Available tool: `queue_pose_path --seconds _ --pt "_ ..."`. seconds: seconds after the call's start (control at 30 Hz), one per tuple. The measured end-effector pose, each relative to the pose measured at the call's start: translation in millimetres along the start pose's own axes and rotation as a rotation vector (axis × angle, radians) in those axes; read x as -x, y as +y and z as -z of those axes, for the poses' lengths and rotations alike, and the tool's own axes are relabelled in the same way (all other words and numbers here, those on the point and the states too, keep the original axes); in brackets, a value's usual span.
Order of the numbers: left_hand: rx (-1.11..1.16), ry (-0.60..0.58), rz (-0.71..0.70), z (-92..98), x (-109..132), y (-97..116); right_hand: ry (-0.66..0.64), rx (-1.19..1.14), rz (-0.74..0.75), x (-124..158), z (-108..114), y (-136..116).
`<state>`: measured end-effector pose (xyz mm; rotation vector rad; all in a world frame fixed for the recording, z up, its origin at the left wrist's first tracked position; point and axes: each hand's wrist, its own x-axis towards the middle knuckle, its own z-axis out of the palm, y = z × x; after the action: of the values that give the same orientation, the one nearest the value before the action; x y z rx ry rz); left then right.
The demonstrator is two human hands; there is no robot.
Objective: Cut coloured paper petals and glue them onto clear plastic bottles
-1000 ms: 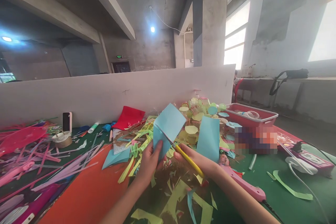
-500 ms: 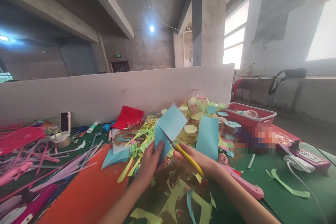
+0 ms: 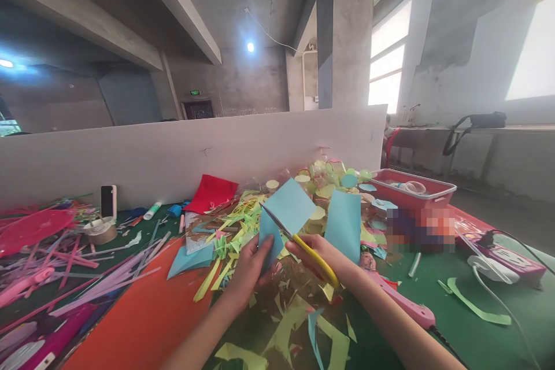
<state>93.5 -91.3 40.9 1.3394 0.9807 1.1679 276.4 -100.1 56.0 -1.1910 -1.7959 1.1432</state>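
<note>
My left hand pinches the lower edge of a folded light blue paper sheet and holds it up over the table. My right hand grips yellow-handled scissors, whose blades run up and left across the sheet, cutting into it. A second light blue sheet stands bent just right of the scissors. Below both hands lie yellow-green and blue paper scraps on the green table.
A large orange sheet lies at the front left, pink strips and a tape roll farther left. A red tray, a pink glue gun and a power strip sit right. A white divider board backs the table.
The blue sheet has turned slightly and shifted right as the scissors worked deeper into it. Both hands stayed in about the same place.
</note>
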Motion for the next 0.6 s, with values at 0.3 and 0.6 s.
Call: queue_pose_path --seconds 0.3,0.6 --pt "0.034 -0.022 -0.016 0.9 0.6 2.1 0.085 -0.091 -0.045 -4.8 -1.9 4.3" --pt "0.049 -0.253 0.007 -2.8 8.3 5.3 0.138 -0.14 -0.037 -10.7 -4.3 11.7"
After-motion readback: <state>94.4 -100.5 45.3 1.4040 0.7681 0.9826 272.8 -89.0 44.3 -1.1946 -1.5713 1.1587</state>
